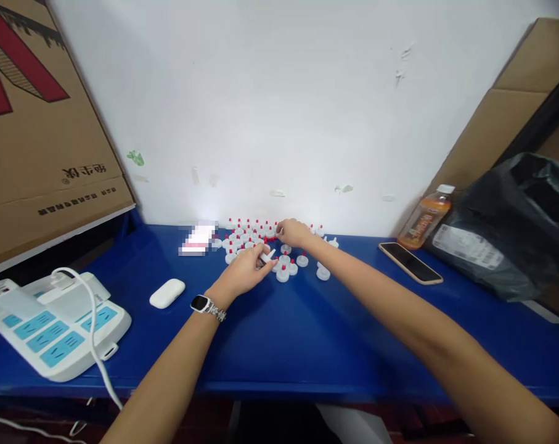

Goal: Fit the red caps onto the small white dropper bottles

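My left hand, with a watch on its wrist, is closed around a white nozzle cap. The pointed tip of this cap sticks out to the right and bears no red cover. Beyond it, my right hand reaches across with its fingertips pinched beside small red tip covers. Whether those fingers hold one is hidden. Around both hands stand many white nozzle caps with red tips. A few on the right, such as one white nozzle cap, show bare tips.
A blue table meets a white wall. To the left are a power strip with a cable, a white earphone case and a lit, blurred screen. A phone, an orange drink bottle and a black bag are right.
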`<action>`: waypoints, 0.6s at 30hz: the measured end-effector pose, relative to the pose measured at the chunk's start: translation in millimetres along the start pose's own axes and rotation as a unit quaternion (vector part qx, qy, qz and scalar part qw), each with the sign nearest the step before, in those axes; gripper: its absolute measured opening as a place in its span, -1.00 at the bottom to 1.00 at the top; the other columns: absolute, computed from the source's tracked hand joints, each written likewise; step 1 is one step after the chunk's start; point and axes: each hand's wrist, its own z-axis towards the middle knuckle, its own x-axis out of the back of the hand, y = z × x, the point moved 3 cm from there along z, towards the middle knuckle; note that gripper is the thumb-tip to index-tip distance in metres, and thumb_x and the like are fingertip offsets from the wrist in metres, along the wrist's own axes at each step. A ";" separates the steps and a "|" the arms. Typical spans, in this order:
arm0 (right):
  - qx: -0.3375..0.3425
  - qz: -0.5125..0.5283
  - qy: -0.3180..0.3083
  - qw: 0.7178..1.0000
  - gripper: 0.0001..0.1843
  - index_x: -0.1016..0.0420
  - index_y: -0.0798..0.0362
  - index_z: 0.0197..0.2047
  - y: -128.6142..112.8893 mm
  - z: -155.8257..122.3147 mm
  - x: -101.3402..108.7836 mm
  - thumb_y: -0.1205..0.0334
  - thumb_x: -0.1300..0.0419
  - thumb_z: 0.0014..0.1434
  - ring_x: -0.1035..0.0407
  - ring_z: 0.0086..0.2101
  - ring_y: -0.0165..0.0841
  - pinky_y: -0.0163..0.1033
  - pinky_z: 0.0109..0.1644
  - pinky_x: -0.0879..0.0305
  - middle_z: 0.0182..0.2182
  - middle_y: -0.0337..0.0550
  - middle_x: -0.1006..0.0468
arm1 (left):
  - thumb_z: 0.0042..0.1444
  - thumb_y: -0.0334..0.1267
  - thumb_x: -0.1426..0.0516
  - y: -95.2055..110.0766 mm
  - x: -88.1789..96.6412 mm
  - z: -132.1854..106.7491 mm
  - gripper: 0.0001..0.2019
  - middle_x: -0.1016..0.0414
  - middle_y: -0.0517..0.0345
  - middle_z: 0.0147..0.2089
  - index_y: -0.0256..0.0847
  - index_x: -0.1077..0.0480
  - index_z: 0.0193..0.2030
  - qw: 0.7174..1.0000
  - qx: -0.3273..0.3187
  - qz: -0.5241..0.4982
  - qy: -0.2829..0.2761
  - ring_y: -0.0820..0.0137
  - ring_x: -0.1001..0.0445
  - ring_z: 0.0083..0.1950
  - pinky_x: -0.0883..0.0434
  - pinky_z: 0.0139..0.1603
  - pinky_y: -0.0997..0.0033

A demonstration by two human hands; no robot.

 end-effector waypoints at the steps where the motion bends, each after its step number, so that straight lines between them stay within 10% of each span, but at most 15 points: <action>1: -0.004 -0.007 0.000 1.000 -0.74 -0.62 0.06 -0.09 -2.9 3.5 -1.9 0.31 -0.25 0.12 -0.53 -0.14 -0.17 -0.21 -0.11 -0.36 -0.12 0.04 -0.64 | 0.26 0.05 -0.08 0.7 -1.7 0.2 -0.69 -0.50 0.19 -0.36 -0.14 -0.36 -0.08 1.000 -0.004 0.005 0.000 0.34 -0.48 -0.34 -0.33 -0.30 0.37; 18: -0.018 -0.031 0.012 0.999 -0.86 -0.62 0.09 -0.26 -17.0 1.5 -10.6 0.34 -0.22 0.14 -0.54 -0.15 -0.15 -0.21 -0.12 -0.36 -0.20 0.06 -0.65 | 0.24 0.03 -0.09 11.6 -5.4 -3.9 -0.71 -0.50 0.17 -0.29 -0.12 -0.35 -0.08 1.000 0.000 -0.003 -0.003 0.32 -0.48 -0.28 -0.34 -0.24 0.34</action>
